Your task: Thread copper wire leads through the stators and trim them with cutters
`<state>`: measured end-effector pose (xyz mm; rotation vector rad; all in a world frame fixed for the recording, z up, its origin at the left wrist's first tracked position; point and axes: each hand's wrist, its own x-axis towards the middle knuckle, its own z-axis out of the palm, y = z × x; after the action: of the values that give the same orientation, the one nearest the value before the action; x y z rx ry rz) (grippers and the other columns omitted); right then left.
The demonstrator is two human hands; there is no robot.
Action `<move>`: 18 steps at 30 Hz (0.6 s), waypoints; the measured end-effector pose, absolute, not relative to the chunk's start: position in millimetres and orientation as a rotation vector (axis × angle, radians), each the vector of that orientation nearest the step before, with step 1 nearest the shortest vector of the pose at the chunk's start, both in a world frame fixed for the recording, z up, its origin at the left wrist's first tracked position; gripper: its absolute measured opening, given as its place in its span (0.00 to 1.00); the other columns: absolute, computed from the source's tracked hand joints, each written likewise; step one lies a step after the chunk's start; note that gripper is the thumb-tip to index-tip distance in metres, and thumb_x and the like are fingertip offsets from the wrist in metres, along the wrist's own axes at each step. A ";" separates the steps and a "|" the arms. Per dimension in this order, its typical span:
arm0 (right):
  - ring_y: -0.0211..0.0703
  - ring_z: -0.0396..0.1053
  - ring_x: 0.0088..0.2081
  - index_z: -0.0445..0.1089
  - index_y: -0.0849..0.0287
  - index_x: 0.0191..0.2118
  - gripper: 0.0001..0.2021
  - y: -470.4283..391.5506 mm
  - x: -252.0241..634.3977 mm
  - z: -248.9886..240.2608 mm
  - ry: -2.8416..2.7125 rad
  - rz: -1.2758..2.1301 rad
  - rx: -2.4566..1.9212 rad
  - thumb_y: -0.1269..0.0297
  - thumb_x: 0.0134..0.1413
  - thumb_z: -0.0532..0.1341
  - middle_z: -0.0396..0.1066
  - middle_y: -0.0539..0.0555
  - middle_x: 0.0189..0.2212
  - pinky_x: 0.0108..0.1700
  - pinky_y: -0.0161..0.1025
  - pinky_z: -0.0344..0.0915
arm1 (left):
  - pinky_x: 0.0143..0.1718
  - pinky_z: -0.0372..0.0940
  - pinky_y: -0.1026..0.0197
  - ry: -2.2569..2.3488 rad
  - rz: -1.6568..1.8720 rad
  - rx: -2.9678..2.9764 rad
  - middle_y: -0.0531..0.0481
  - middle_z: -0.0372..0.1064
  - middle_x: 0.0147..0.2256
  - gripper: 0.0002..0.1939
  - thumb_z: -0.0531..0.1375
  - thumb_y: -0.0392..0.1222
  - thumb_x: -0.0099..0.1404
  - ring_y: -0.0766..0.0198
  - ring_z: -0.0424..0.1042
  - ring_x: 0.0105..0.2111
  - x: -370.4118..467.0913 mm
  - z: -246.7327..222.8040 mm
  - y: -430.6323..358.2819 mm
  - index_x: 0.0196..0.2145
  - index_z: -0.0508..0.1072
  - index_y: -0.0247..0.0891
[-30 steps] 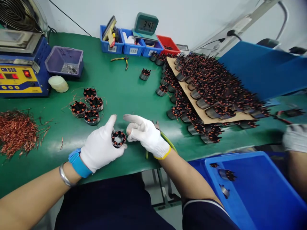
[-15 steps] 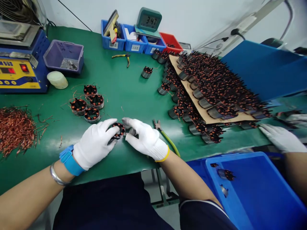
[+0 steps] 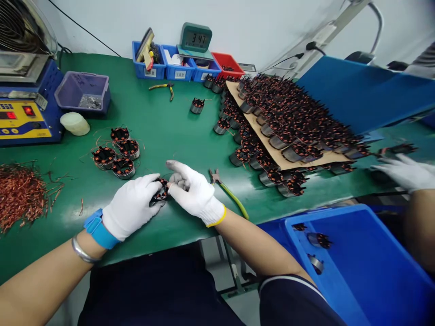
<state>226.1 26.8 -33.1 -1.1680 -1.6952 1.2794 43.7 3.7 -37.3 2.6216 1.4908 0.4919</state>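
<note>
My gloved left hand [image 3: 132, 206] holds a round coil part [image 3: 161, 190] with copper windings between thumb and fingers, low over the green bench. Just right of it is my gloved right hand [image 3: 192, 188], its thumb at the part's right edge and its fingers curled; what they pinch is too small to tell. Several similar coil parts [image 3: 124, 168] stand in a group up and left of my left hand. Green-handled cutters [image 3: 234, 199] lie to the right of my right hand.
Copper wire scraps [image 3: 20, 194] are heaped at the left. Many coil parts are stacked on cardboard [image 3: 251, 122] at the right. A blue tray [image 3: 374, 262] is at the lower right, near a co-worker's gloved hand [image 3: 404, 172]. Yellow-handled pliers [image 3: 163, 86] lie further back.
The view has shifted slightly. My right hand has tilted, with its index finger raised and its thumb at the coil part. The co-worker's hand has moved up, off the near edge.
</note>
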 end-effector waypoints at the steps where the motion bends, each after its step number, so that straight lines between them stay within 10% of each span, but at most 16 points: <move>1: 0.32 0.60 0.23 0.62 0.58 0.56 0.27 28.3 222.4 -31.7 -1.589 1.393 -1.108 0.66 0.48 0.60 0.66 0.47 0.28 0.27 0.33 0.61 | 0.43 0.68 0.51 1.473 0.453 2.634 0.41 0.70 0.51 0.14 0.57 0.44 0.62 0.51 0.73 0.44 44.2 -36.2 4.8 0.43 0.73 0.37; 8: 0.34 0.67 0.26 0.60 0.55 0.55 0.30 39.5 226.3 -6.2 -1.177 1.808 -0.706 0.58 0.45 0.66 0.73 0.51 0.34 0.31 0.36 0.67 | 0.34 0.65 0.51 1.418 0.304 2.758 0.41 0.74 0.44 0.14 0.55 0.45 0.64 0.52 0.74 0.36 47.7 -25.9 9.1 0.44 0.73 0.36; 18: 0.36 0.65 0.25 0.70 0.57 0.32 0.21 33.9 242.2 -3.6 -2.107 1.021 -1.531 0.50 0.31 0.71 0.69 0.47 0.24 0.28 0.35 0.59 | 0.50 0.66 0.54 1.413 0.934 2.227 0.41 0.70 0.51 0.10 0.54 0.40 0.64 0.56 0.69 0.53 47.5 -26.7 2.3 0.30 0.73 0.38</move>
<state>242.2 33.9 -3.6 -1.5311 -2.1071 1.0211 47.5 2.3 -26.7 2.2268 1.4131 0.9343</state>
